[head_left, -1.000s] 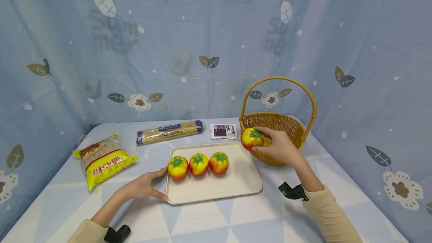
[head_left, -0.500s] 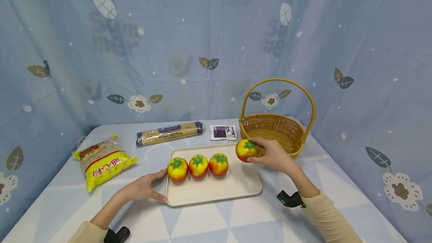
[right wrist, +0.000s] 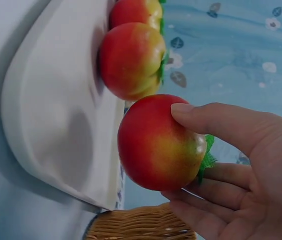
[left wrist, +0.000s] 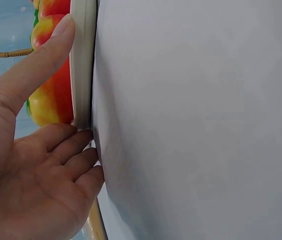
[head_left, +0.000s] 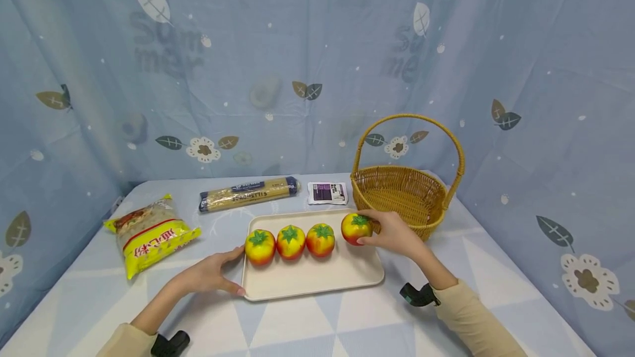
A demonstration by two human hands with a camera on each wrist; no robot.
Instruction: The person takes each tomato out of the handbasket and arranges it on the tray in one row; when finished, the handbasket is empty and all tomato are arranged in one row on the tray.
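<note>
My right hand [head_left: 394, 232] pinches a red and yellow tomato [right wrist: 155, 145] with a green leafy top, thumb on one side and fingers on the other. In the right wrist view this tomato hangs just above the cream tray [right wrist: 56, 125], its shadow on the tray. Three more tomatoes stand in a row at the tray's left: the left one [head_left: 260, 247], the middle one [head_left: 291, 242] and the right one [head_left: 320, 240]. My left hand [head_left: 208, 275] touches the tray's left edge with thumb and fingers spread, near the left tomato.
Behind the tray's right end stands a wicker basket [head_left: 402, 186] with a tall handle. A spaghetti pack [head_left: 248, 194] and a small white packet [head_left: 328, 193] lie behind the tray. To the left is a yellow food bag [head_left: 151, 236]. Patterned curtains surround the table.
My right hand has carried the tomato from the basket's front side leftward and nearer, over the tray's right part. My left hand has stayed at the tray's left edge.
</note>
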